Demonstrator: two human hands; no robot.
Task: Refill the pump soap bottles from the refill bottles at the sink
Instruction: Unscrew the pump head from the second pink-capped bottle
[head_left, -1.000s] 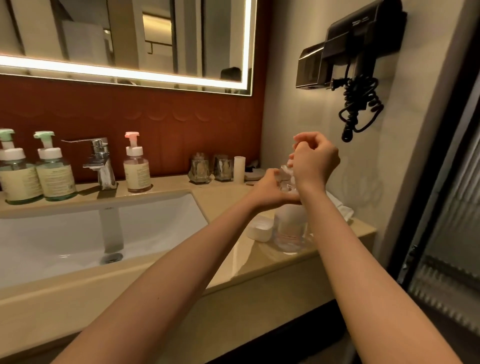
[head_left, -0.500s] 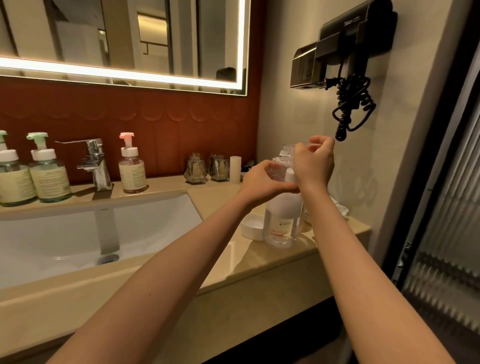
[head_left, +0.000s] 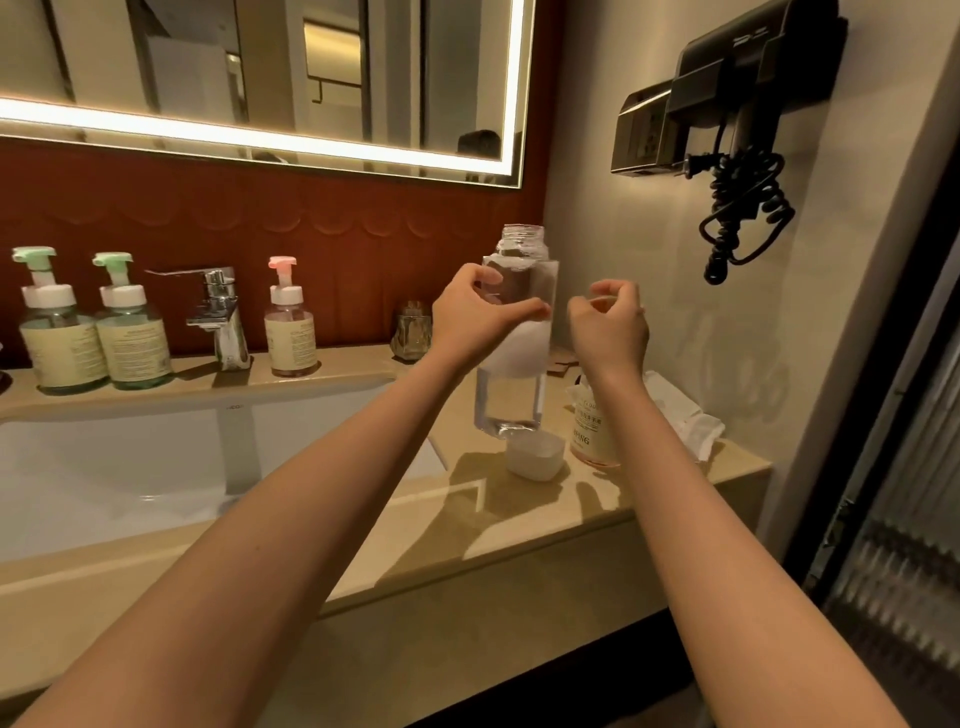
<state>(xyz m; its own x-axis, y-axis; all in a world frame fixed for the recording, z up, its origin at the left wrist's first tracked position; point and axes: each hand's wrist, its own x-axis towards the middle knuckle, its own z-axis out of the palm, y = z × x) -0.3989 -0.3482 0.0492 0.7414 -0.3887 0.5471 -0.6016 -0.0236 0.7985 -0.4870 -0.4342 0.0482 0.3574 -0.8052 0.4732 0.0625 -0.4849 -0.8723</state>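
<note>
on my feed the l hand (head_left: 475, 319) grips the clear refill btl (head_left: 511, 410) round its upper half, thumb across the near face, fingers curled onto the shoulder. the btl is upright and lifted off the counter (head_left: 519, 525), hanging over its right end, just right of the sink basin (head_left: 156, 467). its neck (head_left: 522, 241) stands open at the top, w/ a white label band across the middle and see-through plastic below that. the r hand (head_left: 608, 327) hovers just beside the btl on its right, not touching it, fingers curled in w/ thumb & index close together. i can't tell if sth small is pinched there or if it's only clenched. right under the btl a small white cap (head_left: 535, 460) sits on the counter. next to it, partly behind the r forearm, is a labelled bottle (head_left: 589, 441) w/ a pinkish base, its top hidden. a white cloth (head_left: 680, 415) lies behind that, near the wall. along the back ledge, l to r: two green-pump soap btls (head_left: 60, 338) (head_left: 132, 332), the faucet (head_left: 221, 317), a pink-pump soap btl (head_left: 288, 327) and a glass tumbler (head_left: 413, 332). a lit mirror (head_left: 260, 67) hangs above, and a black hair dryer (head_left: 737, 104) w/ coiled cord is on the right wall.
</note>
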